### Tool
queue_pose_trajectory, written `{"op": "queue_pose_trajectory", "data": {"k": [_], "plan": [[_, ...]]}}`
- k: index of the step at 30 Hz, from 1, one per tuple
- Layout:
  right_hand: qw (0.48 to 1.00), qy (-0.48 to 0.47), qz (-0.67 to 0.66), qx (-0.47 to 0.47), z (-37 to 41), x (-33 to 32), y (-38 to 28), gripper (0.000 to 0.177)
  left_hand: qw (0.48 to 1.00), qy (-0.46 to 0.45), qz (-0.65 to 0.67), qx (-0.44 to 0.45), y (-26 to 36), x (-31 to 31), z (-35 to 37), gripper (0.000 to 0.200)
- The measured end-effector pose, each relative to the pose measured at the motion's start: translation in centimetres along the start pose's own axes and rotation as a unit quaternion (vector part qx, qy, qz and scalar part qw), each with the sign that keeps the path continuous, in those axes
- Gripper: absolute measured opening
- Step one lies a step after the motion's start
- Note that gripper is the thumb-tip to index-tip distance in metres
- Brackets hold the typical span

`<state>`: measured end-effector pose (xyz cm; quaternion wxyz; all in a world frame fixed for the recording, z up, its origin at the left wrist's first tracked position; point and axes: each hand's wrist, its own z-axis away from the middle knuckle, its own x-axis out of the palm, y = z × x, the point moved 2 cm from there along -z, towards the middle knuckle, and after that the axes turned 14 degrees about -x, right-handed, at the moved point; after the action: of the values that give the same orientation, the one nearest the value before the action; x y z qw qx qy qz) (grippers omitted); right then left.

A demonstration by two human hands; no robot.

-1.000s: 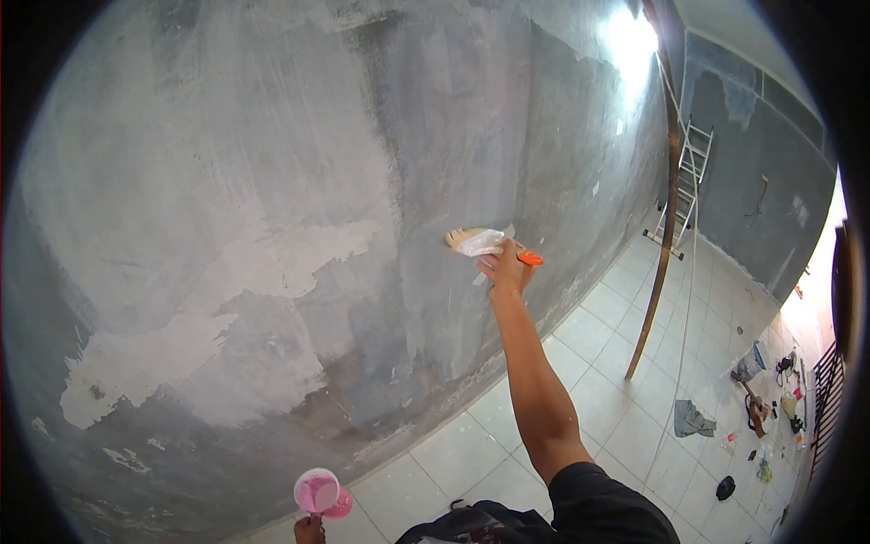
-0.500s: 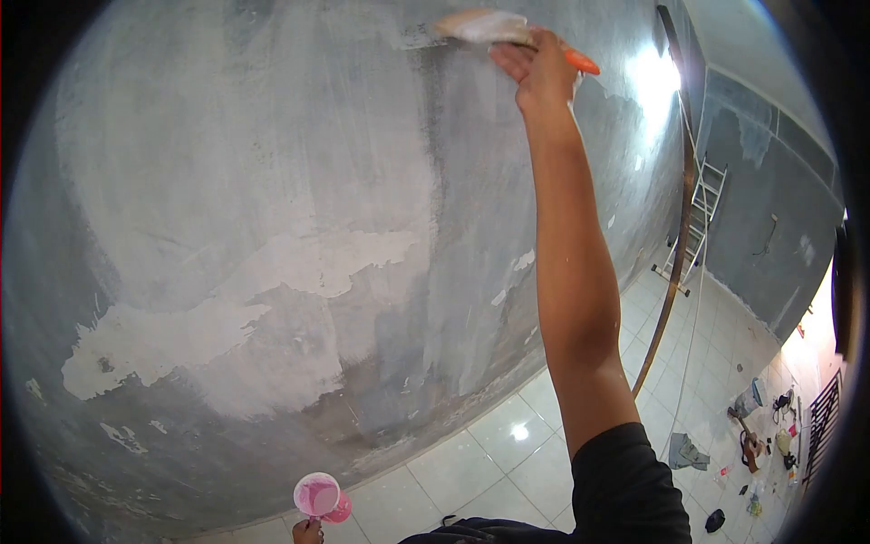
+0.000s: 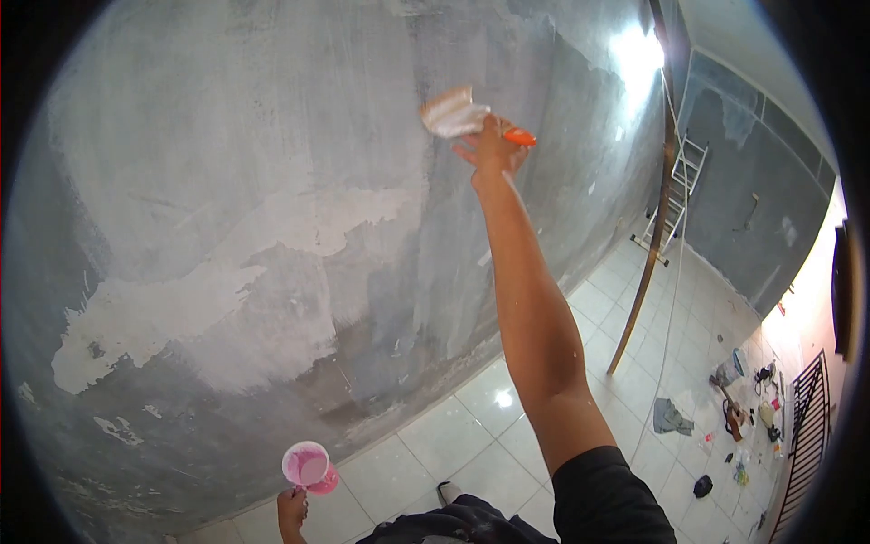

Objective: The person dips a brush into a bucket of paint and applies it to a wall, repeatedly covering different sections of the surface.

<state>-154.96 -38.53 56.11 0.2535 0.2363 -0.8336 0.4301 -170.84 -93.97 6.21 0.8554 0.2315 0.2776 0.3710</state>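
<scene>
Two hands are working at different heights in front of the grey wall (image 3: pixel 362 281). The right hand (image 3: pixel 492 154), at the end of an outstretched arm, is grasping the brush (image 3: pixel 450 115), with some fingers extending below it. The brush is lying at a slant before the wall, its tan bristles pointing left and its orange handle sticking out to the right; whether the bristles are touching the wall, one cannot tell. Low down and to the left, the left hand (image 3: pixel 292 508) is gripping a pink cup (image 3: pixel 308 449), which is tilting so that its pink-smeared inside is showing. A black sleeve (image 3: pixel 603 494) is covering the right upper arm. Behind the brush, the wall is showing streaky grey and, lower left, a ragged pale patch (image 3: pixel 149 322). White tiles are covering the floor (image 3: pixel 453 431). Farther right, a pole (image 3: pixel 645 290) is leaning, with a ladder (image 3: pixel 693 168) standing behind it and a bright light (image 3: pixel 639 50) glaring near its upper part. On the floor beyond, a grey rag (image 3: pixel 671 417) and a black object (image 3: pixel 702 487) are lying near scattered items, while a dark grille (image 3: pixel 804 412) is standing at the far right.
</scene>
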Motion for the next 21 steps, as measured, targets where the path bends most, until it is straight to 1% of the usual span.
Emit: {"op": "queue_pose_trajectory", "data": {"k": [2,4,6,8,9,11,13,14,15,16,18,19,21], "plan": [[0.993,-0.037,0.114,0.017,2.0,-2.2,0.0,0.029,1.0,-0.015,0.006,0.013,0.9,-0.4,0.6,0.021],[0.992,-0.038,0.121,0.019,3.0,-3.6,-0.9,0.029,0.999,-0.023,0.012,0.027,0.7,-0.9,-0.3,0.021],[0.991,-0.045,0.128,0.024,2.9,-3.4,-1.3,0.03,0.999,-0.017,0.022,0.02,0.4,-1.0,-0.1,0.021],[0.982,-0.03,0.168,0.083,2.0,-2.2,-1.0,0.034,0.999,-0.019,0.03,0.015,-0.5,-1.2,0.0,0.02],[0.982,-0.034,0.166,0.083,0.7,-1.3,-0.2,0.034,0.999,-0.023,0.033,0.014,-0.9,-1.2,-0.1,0.02],[0.98,-0.053,0.183,0.052,-3.0,2.1,1.1,0.047,0.998,-0.025,0.055,0.007,-2.4,-1.4,0.1,0.02],[0.996,-0.056,0.072,0.017,-6.9,7.1,0.2,0.057,0.997,-0.013,0.075,-0.01,-3.5,-1.2,0.5,0.02],[0.942,-0.186,0.248,-0.132,-10.0,9.1,-0.6,0.042,0.997,-0.014,0.08,-0.008,-4.2,-1.0,0.5,0.02],[0.996,-0.068,0.018,-0.049,-7.9,12.0,-5.8,0.039,0.997,-0.006,0.077,-0.01,-5.1,-1.0,0.4,0.021],[0.996,-0.068,0.018,-0.048,-7.8,13.2,-8.9,0.039,0.997,0.003,0.07,-0.014,-6.1,-1.2,0.4,0.022],[0.993,-0.064,-0.078,-0.068,-8.5,15.7,-14.2,0.042,0.996,0.0,0.091,-0.023,-7.1,-1.4,0.0,0.022],[0.987,-0.062,-0.124,-0.077,-9.1,16.6,-16.0,0.043,0.993,-0.006,0.11,-0.033,-7.9,-1.4,-0.2,0.022],[0.97,-0.058,-0.214,-0.094,-10.0,17.4,-17.5,0.045,0.993,0.001,0.112,-0.028,-9.7,-1.5,-1.8,0.021]]}}
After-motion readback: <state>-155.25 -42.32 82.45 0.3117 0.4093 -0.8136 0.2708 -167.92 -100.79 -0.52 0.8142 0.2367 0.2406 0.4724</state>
